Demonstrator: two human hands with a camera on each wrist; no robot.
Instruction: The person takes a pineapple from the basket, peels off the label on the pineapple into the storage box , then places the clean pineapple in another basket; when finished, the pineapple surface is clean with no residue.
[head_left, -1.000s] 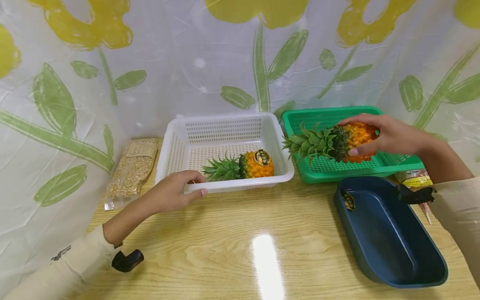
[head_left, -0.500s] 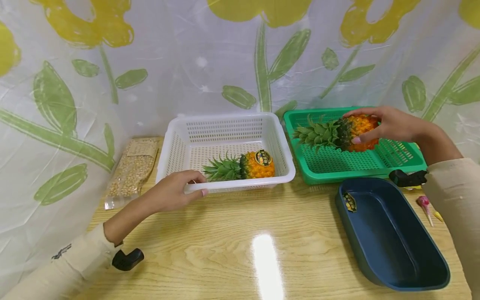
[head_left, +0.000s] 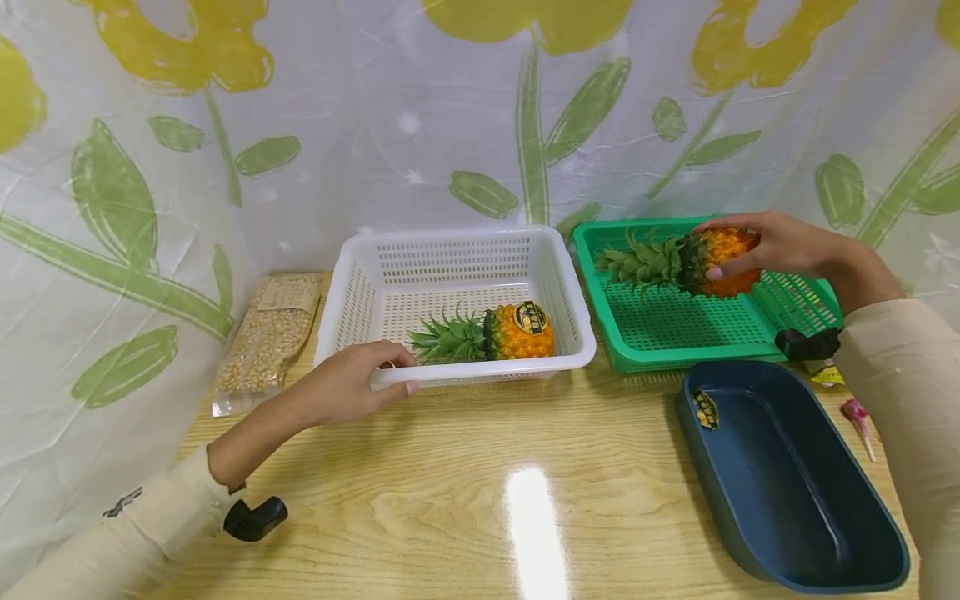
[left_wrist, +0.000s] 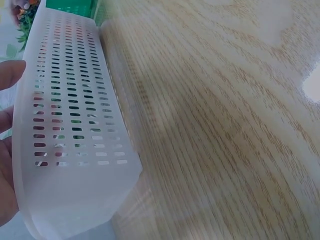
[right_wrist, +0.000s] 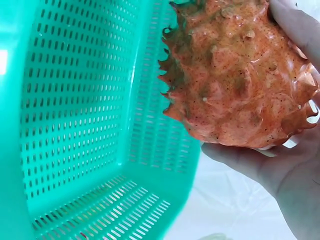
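Over green basket (head_left: 705, 362), pineapple (head_left: 692, 263), held in right grip (head_left: 787, 243)

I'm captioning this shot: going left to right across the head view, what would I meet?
Bag, left hand, labelled pineapple in the white basket, held pineapple, yellow packet, lollipop.

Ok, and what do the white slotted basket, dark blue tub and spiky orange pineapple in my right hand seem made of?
White slotted rectangular basket: likely satin plastic, given its smooth, evenly moulded slots.
Dark blue oblong tub: probably plastic; smooth, soft highlights.
Held spiky orange pineapple: glossy, knobbly skin; real fruit or imitation, I can't tell.
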